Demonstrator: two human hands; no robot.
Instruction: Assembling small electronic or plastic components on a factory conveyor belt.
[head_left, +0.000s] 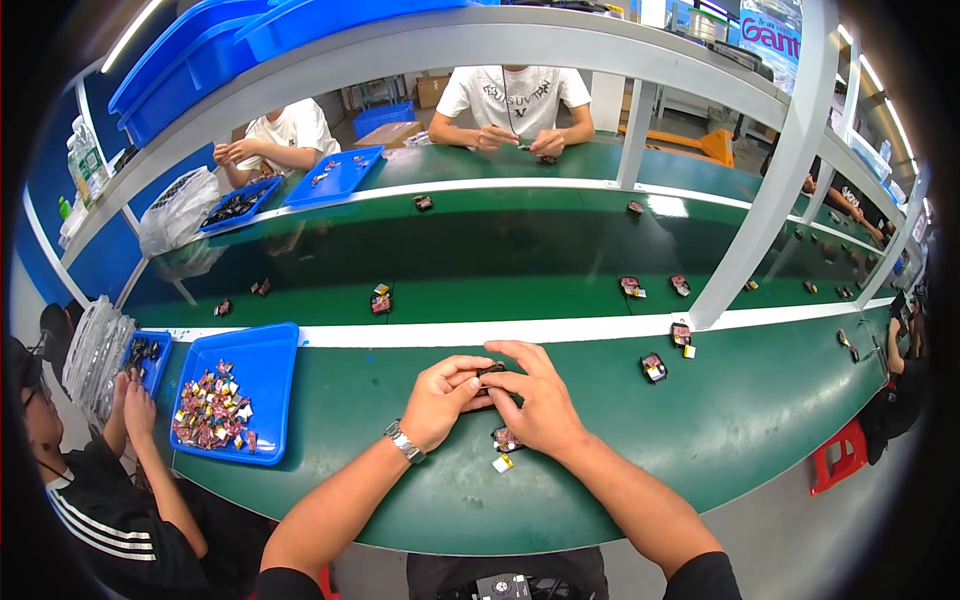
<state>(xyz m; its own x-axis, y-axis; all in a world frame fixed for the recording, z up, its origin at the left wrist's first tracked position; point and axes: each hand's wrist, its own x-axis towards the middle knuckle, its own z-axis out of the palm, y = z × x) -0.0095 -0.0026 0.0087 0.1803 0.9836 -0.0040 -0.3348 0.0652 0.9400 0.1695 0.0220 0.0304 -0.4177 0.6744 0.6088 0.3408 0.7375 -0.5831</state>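
My left hand (440, 398), with a metal-banded watch on its wrist, pinches a small black casing (492, 369) above the green table. From the other side my right hand (543, 408) closes its thumb and fingers on the same casing, one finger reaching out over it. Fingers cover most of the piece, so its details are hidden. Just below, partly under my right hand, lies a black casing with a reddish circuit board (506, 439). Next to it on the table is a small white and yellow block (502, 464).
A blue tray (290, 385) heaped with reddish boards stands left, near a seated co-worker (100, 500). More casings (653, 368) lie right. A white rail (400, 335) and slanted grey post (765, 180) bound the far side. Other people sit across; a red stool (838, 458) stands right.
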